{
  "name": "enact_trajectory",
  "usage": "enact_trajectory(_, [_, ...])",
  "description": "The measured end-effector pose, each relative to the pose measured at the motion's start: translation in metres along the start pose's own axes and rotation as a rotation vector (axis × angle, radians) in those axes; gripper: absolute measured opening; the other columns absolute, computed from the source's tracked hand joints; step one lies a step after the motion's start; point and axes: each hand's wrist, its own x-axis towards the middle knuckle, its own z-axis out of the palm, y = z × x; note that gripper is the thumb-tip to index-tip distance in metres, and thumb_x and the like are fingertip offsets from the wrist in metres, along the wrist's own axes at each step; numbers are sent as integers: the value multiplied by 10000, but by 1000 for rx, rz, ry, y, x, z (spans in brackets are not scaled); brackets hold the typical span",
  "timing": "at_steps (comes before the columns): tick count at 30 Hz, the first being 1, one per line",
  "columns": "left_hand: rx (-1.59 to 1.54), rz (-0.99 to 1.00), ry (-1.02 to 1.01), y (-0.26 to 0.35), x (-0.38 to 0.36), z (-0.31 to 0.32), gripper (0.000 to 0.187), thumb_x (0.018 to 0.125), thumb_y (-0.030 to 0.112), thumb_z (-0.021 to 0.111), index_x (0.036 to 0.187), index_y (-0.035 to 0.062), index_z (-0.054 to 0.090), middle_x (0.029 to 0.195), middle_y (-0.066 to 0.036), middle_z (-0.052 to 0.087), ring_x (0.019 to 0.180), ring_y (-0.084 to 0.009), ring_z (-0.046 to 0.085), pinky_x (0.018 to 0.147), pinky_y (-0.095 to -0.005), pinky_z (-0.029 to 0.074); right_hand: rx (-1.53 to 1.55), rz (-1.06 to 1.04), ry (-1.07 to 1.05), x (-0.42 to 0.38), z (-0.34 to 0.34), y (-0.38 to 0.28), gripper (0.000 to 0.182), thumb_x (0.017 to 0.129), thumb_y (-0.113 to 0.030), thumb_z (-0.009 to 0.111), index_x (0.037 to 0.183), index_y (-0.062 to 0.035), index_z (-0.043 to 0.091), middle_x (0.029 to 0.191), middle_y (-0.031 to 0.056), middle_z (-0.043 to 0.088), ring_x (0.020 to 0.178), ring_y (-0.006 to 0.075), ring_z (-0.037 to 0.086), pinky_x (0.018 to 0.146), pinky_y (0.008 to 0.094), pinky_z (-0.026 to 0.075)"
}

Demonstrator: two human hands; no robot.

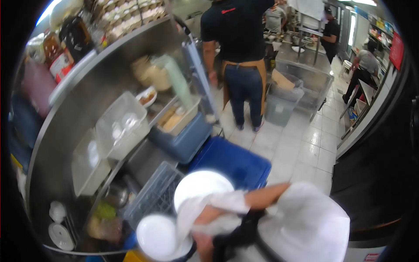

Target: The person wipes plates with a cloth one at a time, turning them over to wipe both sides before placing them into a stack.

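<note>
My right hand point(209, 214) reaches in from the right, closed on a white cloth point(190, 218) that hangs over the edges of two white plates. The larger plate point(203, 187) lies just beyond the cloth, beside a blue lid. Closer to me, a smaller round plate point(158, 236) overlaps the hanging cloth. My left hand point(203, 244) shows blurred below the cloth, near the smaller plate's right edge; its fingers are hidden.
A grey crate point(155, 192) and blue-lidded bin point(233, 161) adjoin the plates. Along the metal sink stand clear tubs point(122, 124) and a container of food scraps point(176, 115). A person in an apron point(238, 48) stands ahead, beside a grey bin point(283, 102); others work farther back.
</note>
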Motion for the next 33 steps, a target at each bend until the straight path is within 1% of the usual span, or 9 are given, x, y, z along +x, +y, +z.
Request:
enact_trajectory(1, [690, 389, -401, 0, 3, -32, 405, 869, 127, 439, 1221, -58, 517, 1214, -128, 553, 1150, -250, 541, 976, -387, 457, -61, 49, -9, 12, -2, 13, 328, 973, -207, 447, 1209, -21, 579, 1090, 175, 616, 1080, 322, 565, 969, 403, 419])
enact_trajectory(4, [-102, -162, -15, 7, 2, -32, 438, 768, 59, 508, 1190, -54, 532, 1179, -163, 561, 1129, -291, 547, 986, -431, 450, -196, 168, -138, 38, 31, 25, 313, 970, -191, 452, 1191, -18, 589, 1102, 171, 617, 1084, 341, 553, 974, 424, 402])
enact_trajectory(8, [-39, -5, 98, 2, 11, -28, 593, 673, -22, 496, 1266, -42, 486, 1212, -133, 575, 1134, -290, 559, 977, -406, 445, -337, 48, 302, 29, 34, 1, 437, 961, -278, 442, 1286, 7, 509, 1408, 263, 399, 1341, 440, 288, 1103, 557, 163])
enact_trajectory(14, [-244, 58, 85, 0, 18, -31, 466, 791, -18, 539, 1256, -14, 502, 1183, -135, 579, 1071, -255, 591, 917, -386, 487, -127, -369, 143, 4, 73, -40, 393, 947, -255, 476, 1255, -26, 556, 1271, 173, 552, 1219, 345, 473, 1056, 473, 293])
enact_trajectory(18, [-129, 59, 154, -8, 16, -43, 617, 666, -31, 467, 1283, -31, 452, 1211, -151, 555, 1175, -306, 530, 992, -411, 439, -405, 118, -75, -25, 35, 12, 215, 898, -160, 512, 999, -13, 632, 972, 151, 635, 918, 320, 579, 911, 446, 379])
enact_trajectory(26, [-123, -39, 140, -17, 39, -71, 412, 840, 65, 477, 1234, -50, 499, 1207, -152, 562, 1123, -298, 554, 976, -424, 456, -18, -68, 81, -35, 91, -31, 389, 979, -298, 412, 1114, 21, 590, 1134, 189, 594, 1112, 338, 512, 978, 503, 330])
enact_trajectory(29, [892, 427, -30, -44, 39, -118, 531, 678, 38, 503, 1195, -80, 505, 1179, -189, 558, 1107, -338, 562, 986, -435, 455, -192, 185, 33, -56, 63, 18, 408, 983, -324, 410, 1050, 12, 631, 1084, 183, 629, 1132, 334, 510, 1020, 507, 296])
enact_trajectory(31, [379, 40, 102, -15, 19, -61, 576, 603, 46, 480, 1165, -81, 506, 1159, -176, 556, 1132, -349, 551, 1013, -458, 436, -447, 269, -72, -17, 41, 36, 344, 928, -284, 457, 984, -3, 647, 1053, 181, 637, 1060, 345, 527, 1034, 489, 289])
enact_trajectory(33, [189, 16, 25, -6, 15, -25, 601, 589, 58, 472, 1182, -32, 510, 1176, -148, 553, 1157, -322, 535, 1013, -454, 437, -163, 10, 471, 24, 104, 73, 329, 882, -268, 466, 930, -3, 655, 1017, 184, 642, 1052, 333, 515, 1025, 502, 286])
